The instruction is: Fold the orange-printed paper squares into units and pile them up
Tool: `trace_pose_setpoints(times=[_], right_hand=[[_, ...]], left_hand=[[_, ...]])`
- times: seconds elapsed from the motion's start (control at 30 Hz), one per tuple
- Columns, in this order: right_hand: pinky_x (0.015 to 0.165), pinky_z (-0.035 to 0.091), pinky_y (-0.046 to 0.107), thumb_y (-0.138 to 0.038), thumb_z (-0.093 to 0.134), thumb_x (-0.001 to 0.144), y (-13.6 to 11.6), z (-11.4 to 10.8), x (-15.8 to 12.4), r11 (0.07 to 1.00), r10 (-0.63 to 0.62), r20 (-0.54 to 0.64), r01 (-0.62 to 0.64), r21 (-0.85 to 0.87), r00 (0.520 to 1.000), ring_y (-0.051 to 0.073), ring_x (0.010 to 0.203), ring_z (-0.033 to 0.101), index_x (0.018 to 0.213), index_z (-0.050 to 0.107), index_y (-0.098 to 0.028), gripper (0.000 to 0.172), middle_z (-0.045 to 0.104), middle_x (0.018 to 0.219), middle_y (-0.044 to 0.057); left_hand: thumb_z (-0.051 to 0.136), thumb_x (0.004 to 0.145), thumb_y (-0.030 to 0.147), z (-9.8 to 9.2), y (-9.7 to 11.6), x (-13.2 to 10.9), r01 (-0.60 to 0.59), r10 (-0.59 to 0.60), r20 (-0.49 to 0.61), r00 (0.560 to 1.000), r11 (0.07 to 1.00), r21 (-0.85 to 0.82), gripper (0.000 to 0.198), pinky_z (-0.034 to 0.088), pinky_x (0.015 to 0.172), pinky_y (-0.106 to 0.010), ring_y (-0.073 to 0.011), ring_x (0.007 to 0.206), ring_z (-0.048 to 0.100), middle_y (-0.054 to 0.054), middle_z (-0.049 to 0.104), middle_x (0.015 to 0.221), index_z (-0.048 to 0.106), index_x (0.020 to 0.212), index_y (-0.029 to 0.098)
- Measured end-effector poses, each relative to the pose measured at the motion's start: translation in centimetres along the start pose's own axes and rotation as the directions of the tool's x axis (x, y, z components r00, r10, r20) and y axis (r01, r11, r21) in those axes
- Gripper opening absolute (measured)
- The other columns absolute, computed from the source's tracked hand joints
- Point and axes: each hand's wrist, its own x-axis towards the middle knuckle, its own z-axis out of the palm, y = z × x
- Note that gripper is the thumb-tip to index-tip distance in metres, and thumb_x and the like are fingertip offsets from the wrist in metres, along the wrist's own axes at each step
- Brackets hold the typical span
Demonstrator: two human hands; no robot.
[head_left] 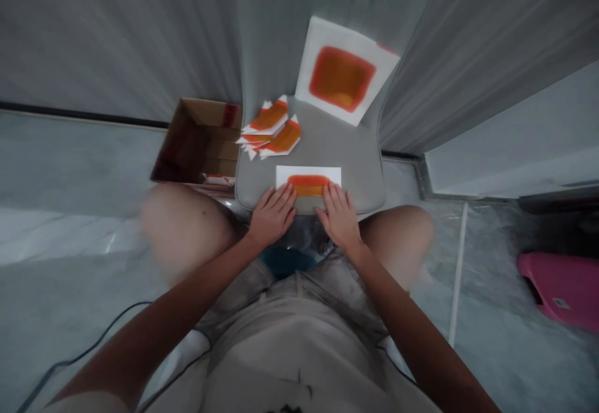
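White paper (309, 173), under both hands' fingers (281, 198)

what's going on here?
A seated person has both bare hands, the left hand and the right hand, flat on a white sheet with an orange patch, which lies on a grey padded seat. A pile of white-and-orange paper pieces lies further along the seat, and a larger white square with an orange patch leans behind it. An open cardboard box stands to the person's left.
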Motion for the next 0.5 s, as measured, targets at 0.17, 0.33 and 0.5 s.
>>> trace_pose_setpoints(times=[0.17, 0.33, 0.5], right_hand=[[0.13, 0.019, 0.067, -0.053, 0.029, 0.111, -3.6, -0.6, -0.4, 0.993, 0.115, -0.189, -0.117, 0.001, 0.975, 0.036, 0.163, 0.022, 0.169, 0.018, -0.004, 0.077, 0.031, 0.171, 0.026], [0.134, 0.018, 0.057, -0.051, 0.029, 0.111, -9.1, -0.7, 1.5, 0.999, -0.016, -0.108, 0.021, 0.045, 0.994, 0.03, 0.164, 0.021, 0.167, 0.028, -0.005, 0.072, 0.031, 0.172, 0.022], [0.133, 0.021, 0.053, -0.054, 0.032, 0.111, -7.0, 0.1, 2.6, 0.982, -0.178, 0.068, 0.173, 0.073, 0.982, 0.028, 0.163, 0.025, 0.167, 0.029, -0.007, 0.073, 0.033, 0.172, 0.019]], left_hand=[[0.044, 0.107, 0.027, 0.3, -0.2, 0.0, 0.011, -0.011, 0.003, 1.0, 0.999, -0.034, 0.059, 0.028, 0.132, -0.054, -0.0266, 0.157, 0.039, -0.012, 0.045, 0.166, 0.037, 0.165, 0.019], [0.045, 0.106, 0.028, 0.7, -0.3, -0.1, 0.028, -0.026, 0.02, 0.999, 0.997, -0.075, 0.059, 0.027, 0.133, -0.054, -0.0266, 0.158, 0.037, -0.011, 0.043, 0.167, 0.041, 0.163, 0.018], [0.044, 0.106, 0.026, 0.1, -0.1, 0.0, 0.032, -0.028, 0.061, 0.998, 0.998, -0.062, 0.057, 0.025, 0.134, -0.055, -0.0272, 0.158, 0.037, -0.011, 0.047, 0.165, 0.044, 0.162, 0.016]])
